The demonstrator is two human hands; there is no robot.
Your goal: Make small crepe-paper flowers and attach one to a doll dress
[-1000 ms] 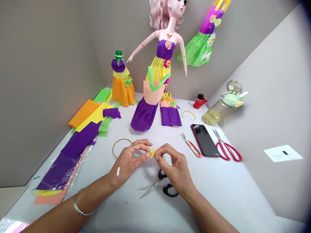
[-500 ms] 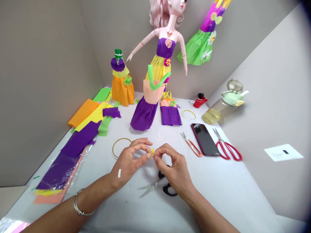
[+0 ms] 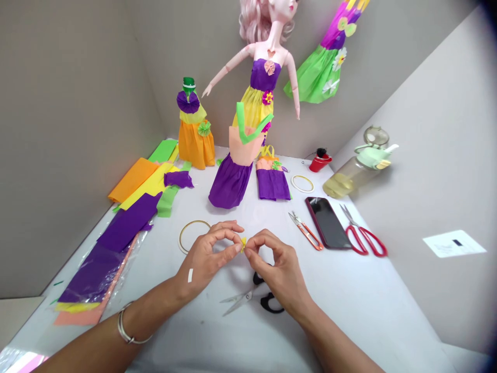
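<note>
A small piece of yellow crepe paper [image 3: 243,244] is pinched between the fingertips of both hands, above the middle of the white table. My left hand [image 3: 209,254] grips it from the left with thumb and forefinger, its other fingers loosely curved. From the right, my right hand [image 3: 277,267] pinches the same piece, and most of it is hidden by the fingertips. Black-handled scissors [image 3: 248,298] lie open below, partly covered by my right hand. Behind my left hand rests a gold-and-white tape roll or ring [image 3: 182,239]. A peach-and-purple paper dress [image 3: 233,181] with green straps stands beyond the hands.
Coloured paper sheets [image 3: 128,223] are stacked at left. A doll [image 3: 267,77] and an orange-dressed bottle [image 3: 196,142] stand behind. At right lie thread snips [image 3: 306,233], a phone [image 3: 328,223], red-handled scissors [image 3: 365,235] and a tilted water bottle [image 3: 353,173].
</note>
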